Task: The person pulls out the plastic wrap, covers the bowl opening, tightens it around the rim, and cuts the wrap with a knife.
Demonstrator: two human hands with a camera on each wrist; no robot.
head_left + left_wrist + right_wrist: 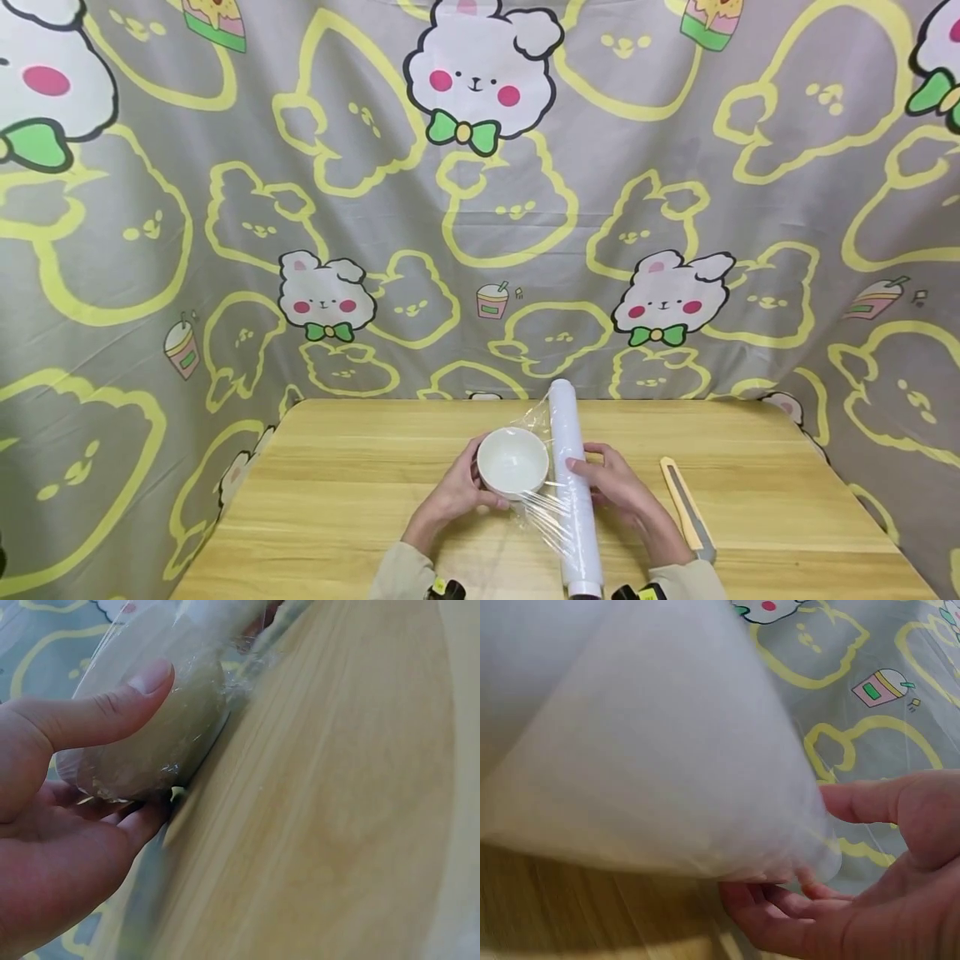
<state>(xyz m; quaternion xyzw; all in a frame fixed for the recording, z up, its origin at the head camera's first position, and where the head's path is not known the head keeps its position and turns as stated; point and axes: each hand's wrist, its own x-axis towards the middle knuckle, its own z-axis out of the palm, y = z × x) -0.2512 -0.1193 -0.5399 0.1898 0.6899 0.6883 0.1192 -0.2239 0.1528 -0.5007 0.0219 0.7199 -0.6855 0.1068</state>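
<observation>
A white bowl (pixel 513 463) is held in my left hand (pixel 459 492), thumb on the near side and fingers around its left. Clear plastic wrap (pixel 546 517) stretches from the bowl to a long roll of cling film (pixel 574 492) on its right. In the left wrist view, wrinkled wrap covers the side of the bowl (pixel 150 742), with the thumb pressed on it. My right hand (pixel 611 483) grips the roll, its thumb on top and fingers at the right side. In the right wrist view the roll (pixel 667 750) fills much of the picture.
A utility knife (pixel 686 508) with a yellow and grey handle lies on the wooden table (pixel 337 500), right of the right hand. A grey patterned curtain (pixel 525 233) hangs behind the table and along both sides.
</observation>
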